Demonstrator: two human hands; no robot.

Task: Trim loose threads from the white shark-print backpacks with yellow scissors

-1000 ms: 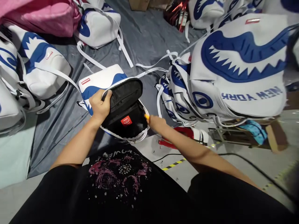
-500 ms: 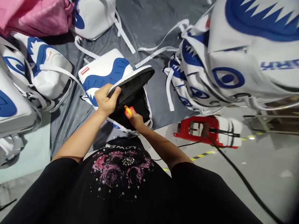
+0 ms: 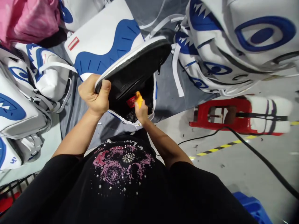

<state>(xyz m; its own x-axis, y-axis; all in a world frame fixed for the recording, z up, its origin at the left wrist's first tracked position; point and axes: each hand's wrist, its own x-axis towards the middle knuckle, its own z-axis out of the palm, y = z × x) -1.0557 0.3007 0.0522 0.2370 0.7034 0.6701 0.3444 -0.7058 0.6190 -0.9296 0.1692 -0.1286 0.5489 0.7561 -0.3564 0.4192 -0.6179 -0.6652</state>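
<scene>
A white-and-blue backpack (image 3: 98, 37) lies in front of me with its zipped top flap lifted, showing a black lining (image 3: 135, 71). My left hand (image 3: 94, 95) grips the flap's left edge, thumb on the lining and fingers on the outside. Inside the opening, near the front rim, my right hand (image 3: 141, 112) is closed around a small yellow-orange tool (image 3: 138, 99); its working end is too blurred to make out. Just left of that tool a red patch (image 3: 131, 101) shows against the dark interior.
Similar backpacks crowd the left (image 3: 21, 105) and the right (image 3: 243, 40). Pink fabric (image 3: 28, 21) lies at the back left. A grey sheet (image 3: 168, 105) covers the table. On the floor at right are a red stool (image 3: 198, 115), a black cable (image 3: 257, 158) and a blue plastic object (image 3: 253, 208).
The backpack and its raised flap appear larger and closer, the opening wider. My right hand has shifted slightly right with the yellow-orange tool. My left hand keeps its grip on the flap.
</scene>
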